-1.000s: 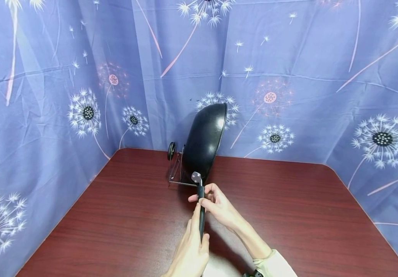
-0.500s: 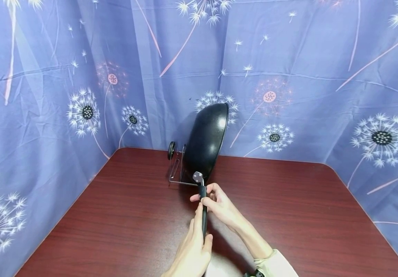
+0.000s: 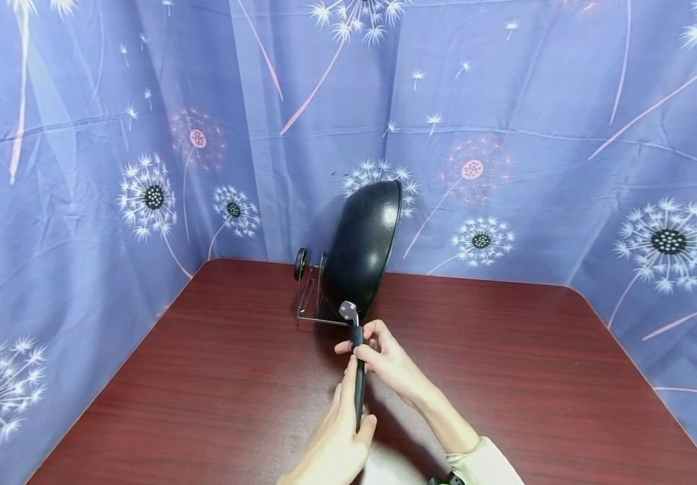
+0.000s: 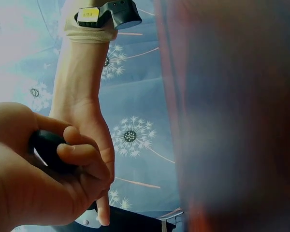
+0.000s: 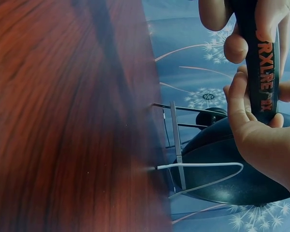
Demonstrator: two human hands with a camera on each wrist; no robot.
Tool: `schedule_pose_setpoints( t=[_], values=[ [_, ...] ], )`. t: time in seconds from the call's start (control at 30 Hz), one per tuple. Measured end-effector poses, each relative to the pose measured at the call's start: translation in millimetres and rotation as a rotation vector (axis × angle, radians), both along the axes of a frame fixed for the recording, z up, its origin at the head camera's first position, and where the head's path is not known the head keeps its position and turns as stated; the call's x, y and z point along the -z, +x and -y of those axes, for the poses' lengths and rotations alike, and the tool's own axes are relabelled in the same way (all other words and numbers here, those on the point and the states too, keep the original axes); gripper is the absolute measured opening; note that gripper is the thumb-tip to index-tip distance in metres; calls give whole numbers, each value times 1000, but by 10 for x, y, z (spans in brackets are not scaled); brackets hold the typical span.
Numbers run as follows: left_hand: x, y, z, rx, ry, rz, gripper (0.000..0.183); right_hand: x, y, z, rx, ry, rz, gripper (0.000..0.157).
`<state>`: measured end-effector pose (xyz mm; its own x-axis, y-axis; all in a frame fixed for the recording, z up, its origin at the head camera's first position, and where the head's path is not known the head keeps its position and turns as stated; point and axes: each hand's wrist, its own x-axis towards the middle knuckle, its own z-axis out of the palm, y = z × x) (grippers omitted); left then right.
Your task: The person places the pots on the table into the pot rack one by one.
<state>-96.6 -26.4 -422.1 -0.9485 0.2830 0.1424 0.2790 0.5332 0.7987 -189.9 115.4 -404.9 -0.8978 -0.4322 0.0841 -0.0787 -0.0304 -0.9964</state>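
Observation:
A black wok point(image 3: 363, 242) stands tipped on its side in the head view, its dark outside towards the left. Its long black handle point(image 3: 359, 394) points back at the person and joins the bowl through a metal bracket point(image 3: 348, 310). My left hand point(image 3: 331, 441) holds the rear of the handle; in the left wrist view its fingers curl round the handle's end point(image 4: 49, 150). Farther forward, my right hand point(image 3: 392, 364) pinches the handle close to the bracket, thumb on top. Orange lettering runs along the handle point(image 5: 265, 77) in the right wrist view.
A thin wire rack point(image 3: 323, 320) stands directly left of the wok, overlapping its lower part. Beside it is a small black disc point(image 3: 300, 264). The reddish-brown tabletop point(image 3: 506, 377) ends at a blue dandelion-print curtain point(image 3: 506, 101) behind and at both sides.
The wok and its handle have shifted slightly to the right, with both hands following. The grip of each hand looks the same, and the rack stays nearly where it was.

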Motion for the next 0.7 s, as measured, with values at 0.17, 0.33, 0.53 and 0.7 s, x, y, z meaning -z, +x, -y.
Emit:
schedule_pose_setpoints(
  t=[0.17,0.33,0.53,0.7],
  values=[
    [-23,-25,65,54,66,22,90,-4,10,-21,9,14,-9,18],
    [-35,-52,151,105,90,-4,83,9,13,-69,-6,30,-47,21],
    [-33,-78,239,151,124,32,77,28,16,-123,-21,52,-86,30],
    [-43,-84,287,121,120,91,73,32,22,-139,-5,50,-94,30]
  ],
)
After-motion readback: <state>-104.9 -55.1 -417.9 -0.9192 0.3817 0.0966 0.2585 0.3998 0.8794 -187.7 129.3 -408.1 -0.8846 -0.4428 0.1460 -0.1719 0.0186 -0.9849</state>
